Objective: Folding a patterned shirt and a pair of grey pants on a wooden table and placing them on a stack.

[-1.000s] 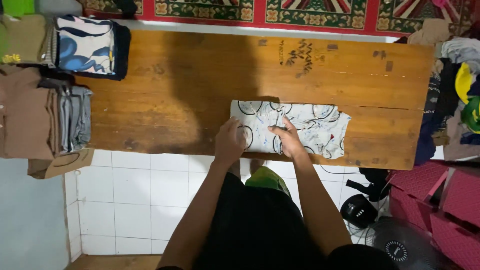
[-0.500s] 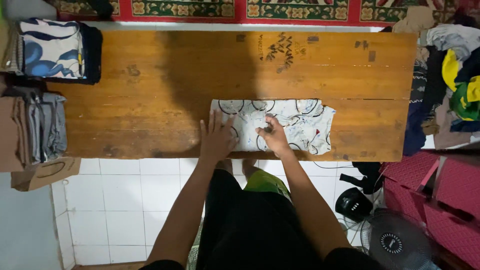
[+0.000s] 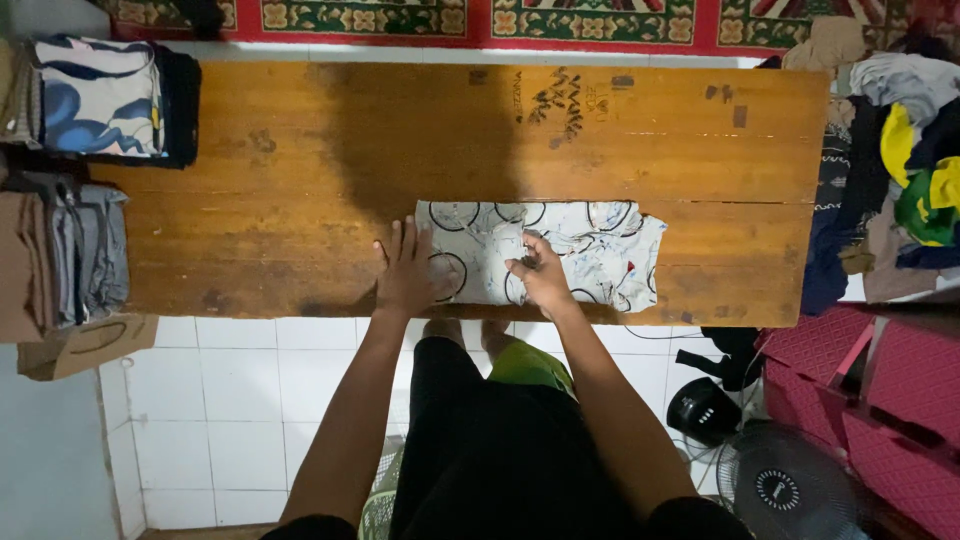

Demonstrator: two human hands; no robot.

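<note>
A white folded garment (image 3: 590,250) with black ring prints lies flat near the front edge of a long wooden table (image 3: 300,170). My left hand (image 3: 405,270) rests flat, fingers spread, on the garment's left end and the wood beside it. My right hand (image 3: 540,272) presses on the middle of the garment, fingers bent, thumb and fingertips touching the cloth.
Folded clothes are stacked at the table's left end: a blue-and-white printed pile (image 3: 100,95) and a grey and brown pile (image 3: 70,255). A heap of loose clothes (image 3: 900,160) lies at the right. Red boxes (image 3: 880,390) and a fan (image 3: 790,490) stand on the tiled floor.
My left hand has slid left along the garment and opened from a loose fist to a flat spread palm. My right hand stays on the middle of the cloth.
</note>
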